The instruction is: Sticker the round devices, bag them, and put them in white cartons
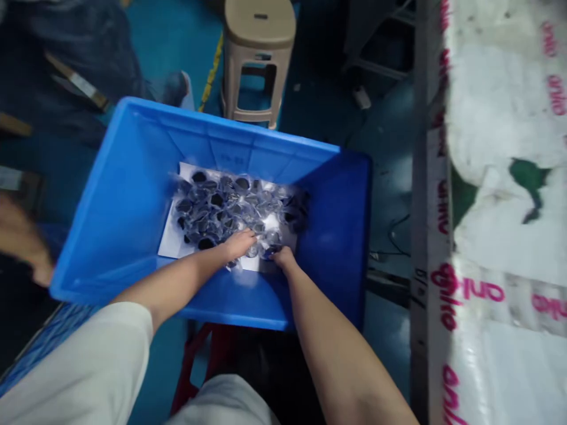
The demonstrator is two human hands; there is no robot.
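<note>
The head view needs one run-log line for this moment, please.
left hand: at packets; right hand: at packets; bin: blue, packets inside

A beige plastic stool [260, 36] stood beside yellow tape [213, 69] on the blue floor [163, 35]; to the right, pink "anko" lettering [492, 291] marked a white-covered tabletop [514, 236].

I am seeing dark, rounded pieces [217, 200] in clear, shiny wrapping, many showing black faces. They are lying jumbled over a white sheet [169, 241] in the blue bin [230, 131], some resting between my left hand [240, 243] and right hand [284, 257].
</note>
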